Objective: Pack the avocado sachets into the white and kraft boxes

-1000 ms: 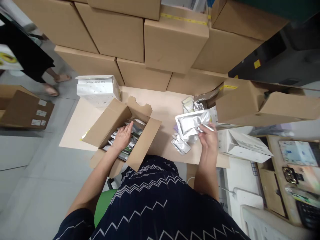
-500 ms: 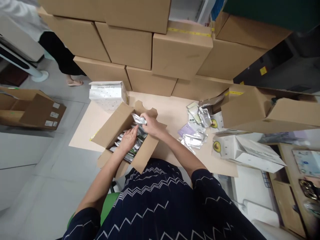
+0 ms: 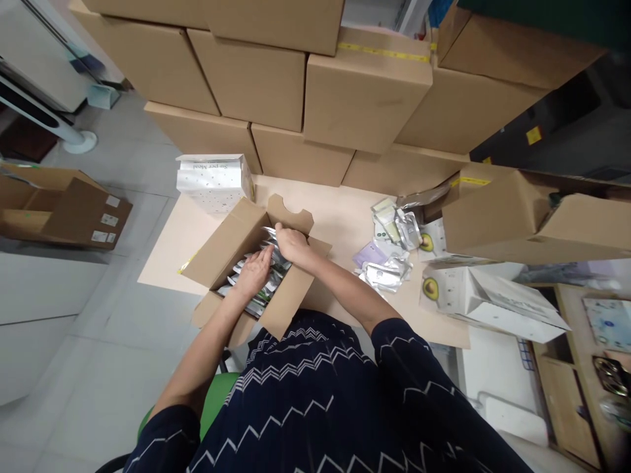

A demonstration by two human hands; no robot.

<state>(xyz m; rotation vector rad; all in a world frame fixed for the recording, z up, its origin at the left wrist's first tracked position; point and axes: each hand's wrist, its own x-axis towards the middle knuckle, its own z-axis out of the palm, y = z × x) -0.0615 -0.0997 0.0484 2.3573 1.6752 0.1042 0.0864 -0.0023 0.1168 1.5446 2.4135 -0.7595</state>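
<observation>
An open cardboard box (image 3: 290, 299) stands tilted across the table in front of me, its flaps folded outward. Inside it, silver pouches (image 3: 256, 306) are packed in a row on edge. My left hand (image 3: 255, 270) lies over the row with fingers stretched, touching the pouch tops. At the box's far end, my right hand (image 3: 292, 246) is closed on a silver pouch (image 3: 269, 232), most of which is hidden by the hand and the box. To the right, loose silver, green and purple pouches (image 3: 387, 274) lie in a pile on the table (image 3: 335, 203).
A white printed carton (image 3: 211, 180) stands behind the box at left. Stacked cardboard boxes (image 3: 246, 75) form a wall at the back. On the right are a white avocado carton (image 3: 503, 302) and an open brown box (image 3: 488, 213). Another open box (image 3: 73, 210) is at far left.
My right hand has lowered the silver pouch into the far end of the box. My left hand stays on the row. The person at upper left has gone from view.
</observation>
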